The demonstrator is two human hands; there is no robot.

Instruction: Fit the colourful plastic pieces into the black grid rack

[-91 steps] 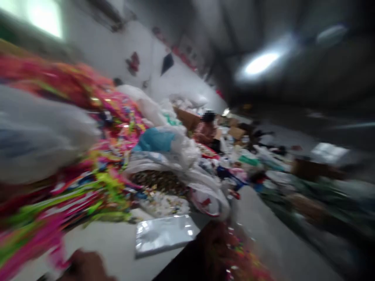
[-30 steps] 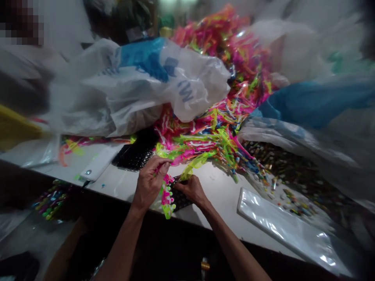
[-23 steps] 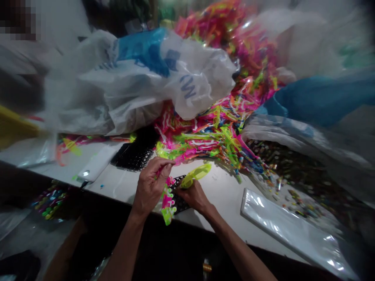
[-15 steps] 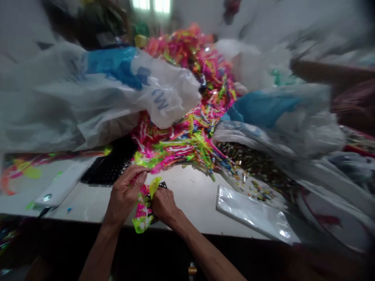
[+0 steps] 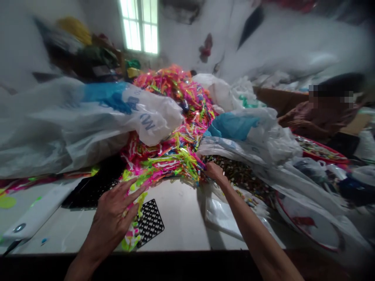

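Our left hand, fingers parted, meets strips near left; our right hand is farther right; both grips unclear.

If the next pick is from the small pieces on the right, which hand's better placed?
Right, I'd say: the right hand is at the left edge of the small pieces. The left hand is farther off, by the black grid plate, over bright plastic strips. Whether the right grips anything is hidden.

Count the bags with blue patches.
2: the first bag lies at the left of the bright pile, the second bag at its right. Others may be hidden.
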